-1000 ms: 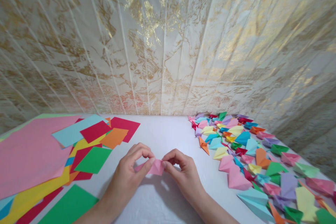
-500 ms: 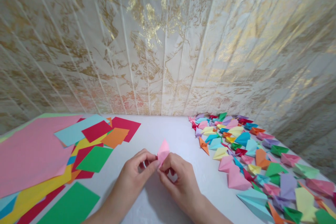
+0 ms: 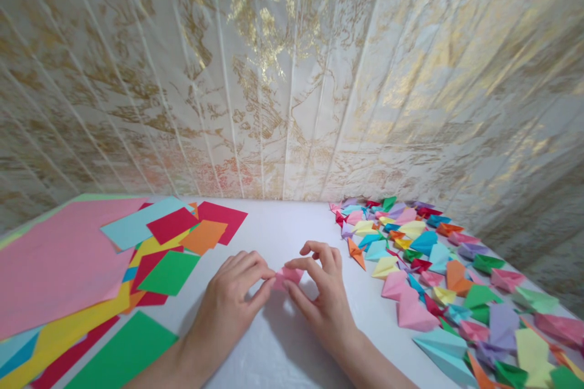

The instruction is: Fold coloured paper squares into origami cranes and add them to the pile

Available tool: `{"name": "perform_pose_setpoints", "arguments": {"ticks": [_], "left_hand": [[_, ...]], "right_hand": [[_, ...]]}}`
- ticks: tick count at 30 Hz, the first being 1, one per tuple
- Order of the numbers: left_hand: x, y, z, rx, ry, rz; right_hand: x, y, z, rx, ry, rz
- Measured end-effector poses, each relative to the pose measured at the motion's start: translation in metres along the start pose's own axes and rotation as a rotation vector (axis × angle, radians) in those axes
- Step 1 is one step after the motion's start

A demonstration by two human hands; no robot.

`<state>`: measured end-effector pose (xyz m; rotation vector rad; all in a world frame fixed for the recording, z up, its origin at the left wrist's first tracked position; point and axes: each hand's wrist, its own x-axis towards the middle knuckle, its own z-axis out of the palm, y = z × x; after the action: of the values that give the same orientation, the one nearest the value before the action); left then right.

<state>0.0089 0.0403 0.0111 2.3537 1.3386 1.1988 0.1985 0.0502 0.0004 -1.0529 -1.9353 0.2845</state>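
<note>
A small folded piece of pink paper point(image 3: 289, 277) is held up above the white table, between my two hands. My left hand point(image 3: 239, 292) pinches its left end between thumb and index finger. The thumb and index finger of my right hand point(image 3: 322, 295) grip it from the right, with the other fingers raised and curled. Part of the paper is hidden behind the fingertips, so its exact folds are hard to make out.
Flat coloured sheets, among them a large pink sheet point(image 3: 59, 261) and a green piece point(image 3: 123, 352), overlap on the left of the white table point(image 3: 274, 225). Many folded paper figures point(image 3: 449, 279) cover the right side. A gold-patterned curtain point(image 3: 274, 91) hangs behind.
The pink paper has turned from standing upright to lying more sideways between my hands. My right hand has opened its grip wider and lifted its fingers.
</note>
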Motion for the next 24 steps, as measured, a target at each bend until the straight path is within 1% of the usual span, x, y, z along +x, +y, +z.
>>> {"name": "perform_pose_setpoints", "arguments": {"ticks": [6, 9, 12, 14, 18, 21, 24], "left_hand": [[-0.002, 0.002, 0.0025, 0.001, 0.009, 0.033], [-0.0015, 0.0037, 0.0023, -0.02, 0.0, 0.038], [-0.001, 0.005, 0.0012, -0.065, -0.027, 0.007], [-0.0011, 0.0054, 0.0009, -0.099, -0.042, -0.013], [-0.0024, 0.0053, 0.0023, -0.125, -0.051, -0.008], [-0.0032, 0.0057, 0.0036, -0.114, -0.04, 0.027], [-0.003, 0.0066, 0.0038, -0.105, -0.013, 0.051]], "right_hand": [[-0.0013, -0.0017, 0.0017, 0.04, -0.05, -0.001], [0.0007, -0.0026, 0.001, 0.17, -0.075, 0.041], [0.0038, -0.0031, -0.0004, 0.346, -0.156, 0.101], [0.005, -0.0034, -0.0007, 0.434, -0.187, 0.141], [0.0041, -0.0045, 0.0016, 0.485, -0.158, 0.167], [0.0021, -0.0053, 0.0035, 0.449, -0.138, 0.178], [0.0004, -0.0062, 0.0033, 0.399, -0.067, 0.153]]}}
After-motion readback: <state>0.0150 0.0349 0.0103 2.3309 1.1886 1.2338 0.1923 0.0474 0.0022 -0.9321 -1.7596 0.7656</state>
